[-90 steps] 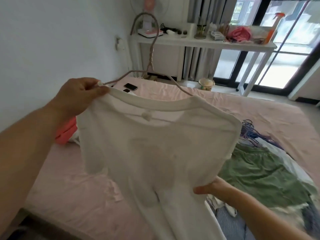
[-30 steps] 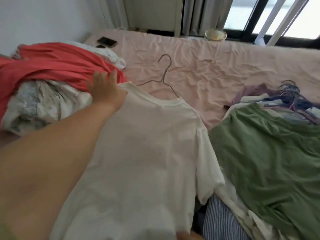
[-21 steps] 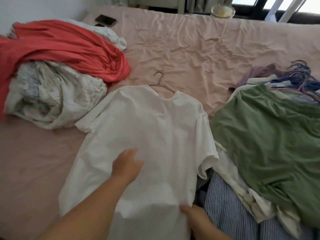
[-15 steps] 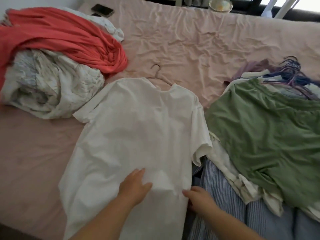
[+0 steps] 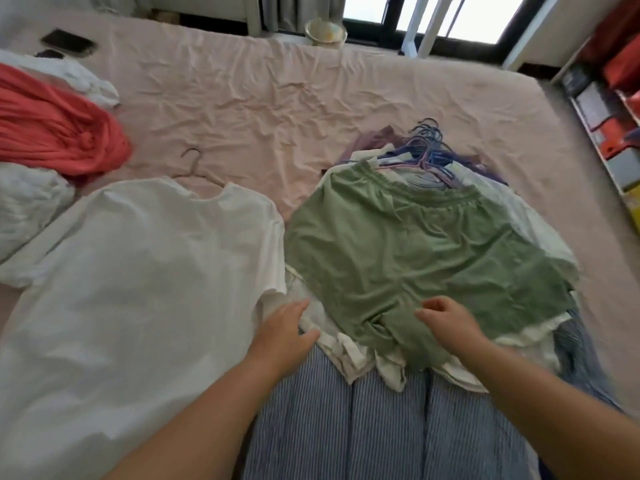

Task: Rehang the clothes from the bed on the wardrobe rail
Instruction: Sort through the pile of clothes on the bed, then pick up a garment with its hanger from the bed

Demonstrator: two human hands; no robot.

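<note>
1. My left hand (image 5: 282, 332) lies relaxed and open at the white shirt (image 5: 138, 289) hem.
2. My right hand (image 5: 446, 322), fingers loosely curled, rests on the green shorts (image 5: 408, 251); whether it grips them I cannot tell.
3. Both garments lie on the bed (image 5: 277, 105).

I find nothing I can read anywhere in this view. The boxes on the shelf (image 5: 613, 109) at the right edge of the frame are too blurred for any print to come through, the dark phone (image 5: 67, 42) in the upper left shows a blank face, and none of the garments spread across the middle of the frame carries a label or logo I can make out.
</note>
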